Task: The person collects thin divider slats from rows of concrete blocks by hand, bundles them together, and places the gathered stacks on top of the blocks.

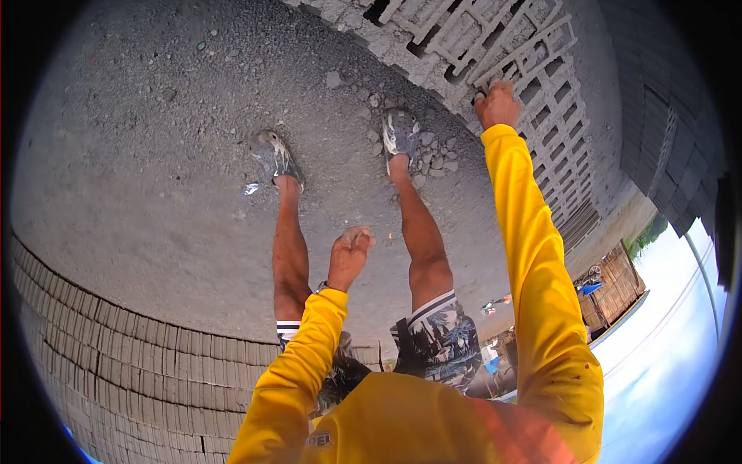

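Note:
My right hand (498, 104) reaches out to the stack of grey hollow concrete blocks at the upper right. Its fingers are curled over the edge of a hollow concrete block (533, 56) that leans at a slant against its neighbours. How far the fingertips go into the block's holes is hidden. My left hand (350, 255) hangs in front of my legs, apart from the blocks. Its fingers are bent inward, and nothing shows in them. A watch (321, 287) is on the left wrist.
Rows of stacked blocks (154, 356) run along the lower left. Loose rubble (439, 157) lies beside my right shoe (400, 131). Gravel ground (178, 155) stretches around my feet. A wooden shed (613, 288) stands at the right, and dark sheeting (684, 147) at the far right.

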The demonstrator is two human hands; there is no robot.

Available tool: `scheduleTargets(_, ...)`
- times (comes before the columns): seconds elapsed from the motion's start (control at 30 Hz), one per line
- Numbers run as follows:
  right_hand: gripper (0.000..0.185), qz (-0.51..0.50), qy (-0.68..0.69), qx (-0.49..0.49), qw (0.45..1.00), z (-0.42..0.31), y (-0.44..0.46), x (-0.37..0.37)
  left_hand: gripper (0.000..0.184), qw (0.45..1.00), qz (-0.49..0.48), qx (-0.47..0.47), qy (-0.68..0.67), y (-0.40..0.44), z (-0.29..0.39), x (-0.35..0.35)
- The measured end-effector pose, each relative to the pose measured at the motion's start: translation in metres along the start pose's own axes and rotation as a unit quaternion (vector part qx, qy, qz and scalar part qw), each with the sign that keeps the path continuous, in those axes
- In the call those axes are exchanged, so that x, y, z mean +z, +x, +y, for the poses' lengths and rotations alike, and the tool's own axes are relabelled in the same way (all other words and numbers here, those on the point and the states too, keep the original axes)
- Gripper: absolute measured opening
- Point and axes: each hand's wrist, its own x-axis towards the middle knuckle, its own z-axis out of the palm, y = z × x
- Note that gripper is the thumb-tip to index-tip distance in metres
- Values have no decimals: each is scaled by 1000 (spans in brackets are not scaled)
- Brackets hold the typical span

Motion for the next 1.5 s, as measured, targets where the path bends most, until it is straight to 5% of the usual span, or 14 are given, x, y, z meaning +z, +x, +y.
scheduleTargets(0.27,38,10,105,-161,981,-28,25,-76,36,991,-66,-23,-113,1,14,14)
scheduleTargets(0.5,42,41,176,-51,982,-84,36,-31,38,988,-34,-32,-148,3,25,17)
scheduleTargets(0.67,44,-30,238,-62,969,-93,44,-88,38,977,-32,-54,-205,7,38,19)
scheduleTargets(0.8,40,21,242,-97,965,-135,66,-98,37,976,-29,-47,-209,6,49,15)
scheduleTargets(1.27,43,-57,128,-34,990,-166,84,-96,40,973,-33,-38,-224,5,80,-8)
scheduleTargets(1.5,37,-59,326,-41,943,-107,70,-192,45,959,-67,162,-224,-44,138,-27)
